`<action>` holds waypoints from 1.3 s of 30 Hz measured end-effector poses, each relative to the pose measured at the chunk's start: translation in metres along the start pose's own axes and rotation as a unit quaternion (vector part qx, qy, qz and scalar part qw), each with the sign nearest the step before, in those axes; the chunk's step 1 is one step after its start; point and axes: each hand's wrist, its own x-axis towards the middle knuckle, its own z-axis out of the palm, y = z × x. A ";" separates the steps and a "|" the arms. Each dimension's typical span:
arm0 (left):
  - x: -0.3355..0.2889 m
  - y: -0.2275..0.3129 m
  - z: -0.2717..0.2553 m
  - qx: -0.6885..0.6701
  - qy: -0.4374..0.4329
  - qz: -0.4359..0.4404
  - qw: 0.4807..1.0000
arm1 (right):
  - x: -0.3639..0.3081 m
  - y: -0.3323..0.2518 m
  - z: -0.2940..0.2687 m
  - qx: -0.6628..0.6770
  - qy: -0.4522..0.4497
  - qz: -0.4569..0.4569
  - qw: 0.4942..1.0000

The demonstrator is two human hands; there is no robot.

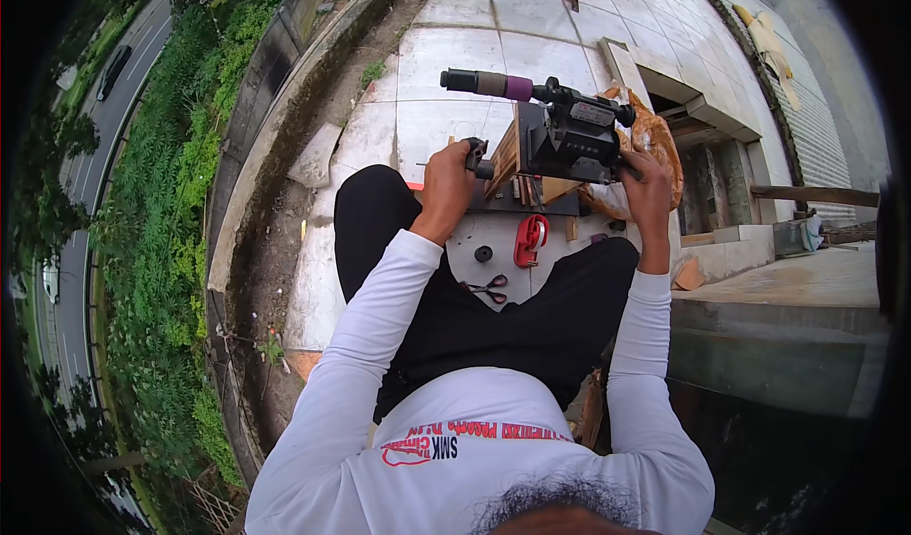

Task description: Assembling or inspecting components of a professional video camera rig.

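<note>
Gripping a black device (572, 141) at its right side, the right hand (648, 186) in the head view is closed, fingers partly hidden; the device sits in front of the seated person's knees. The left hand (450, 187) curls around a small dark part (482, 167). Between the legs, a red tape dispenser (525, 241) and scissors (486, 289) lie on the tiled floor (441, 59).

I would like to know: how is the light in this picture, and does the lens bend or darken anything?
Head view: soft daylight, no hard-edged shadows apparent on the pale tiles; the road and low wall curve near the rim; corners fall to black; lower right is too dark for detail; the black device looks fairly sharp.
</note>
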 end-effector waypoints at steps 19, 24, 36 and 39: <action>0.002 0.011 0.000 0.011 -0.010 -0.021 1.000 | 0.096 0.029 0.034 0.030 0.004 -0.028 0.999; 0.001 0.005 0.001 -0.017 0.010 -0.007 1.000 | 0.066 0.028 0.051 -0.080 -0.042 0.011 0.996; 0.001 0.004 0.001 -0.017 0.019 -0.004 1.000 | -0.005 0.003 0.011 0.010 0.004 0.016 1.000; 0.001 0.000 0.002 -0.011 0.023 -0.002 1.000 | 0.003 -0.002 -0.005 0.017 0.038 -0.004 0.999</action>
